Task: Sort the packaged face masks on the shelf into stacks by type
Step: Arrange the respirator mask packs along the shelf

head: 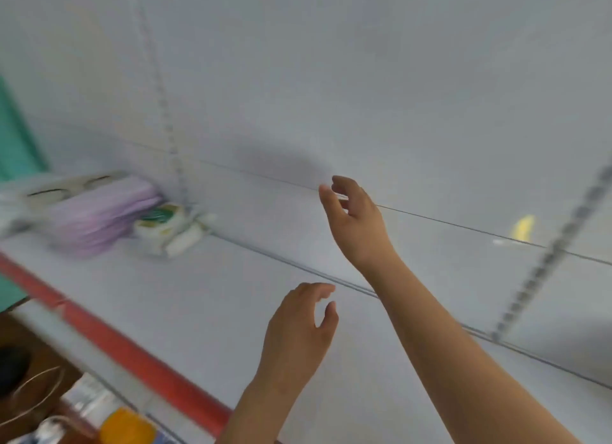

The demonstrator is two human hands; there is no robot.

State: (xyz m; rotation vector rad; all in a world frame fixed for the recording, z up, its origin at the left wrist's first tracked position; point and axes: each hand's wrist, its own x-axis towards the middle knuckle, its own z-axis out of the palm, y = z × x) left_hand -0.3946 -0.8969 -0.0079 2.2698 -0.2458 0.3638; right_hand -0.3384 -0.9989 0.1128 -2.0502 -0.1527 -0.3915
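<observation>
The view is blurred by motion. A stack of purple packaged face masks (pixel 99 218) lies at the far left of the white shelf (pixel 198 288), with a white pack showing closed eyes (pixel 66 187) on top. Beside it sit white and green packs (pixel 162 225). My left hand (pixel 298 331) hovers over the bare middle of the shelf, fingers loosely curled, holding nothing. My right hand (pixel 354 218) is raised near the shelf's back panel, fingers relaxed and empty. Both hands are well to the right of the packs.
A red strip (pixel 132 351) runs along the shelf's front edge. Slotted uprights (pixel 543 265) stand at the right and another behind the packs. A yellow tag (pixel 523 227) shows on the back panel. Lower-shelf goods, one orange (pixel 126 427), lie at bottom left.
</observation>
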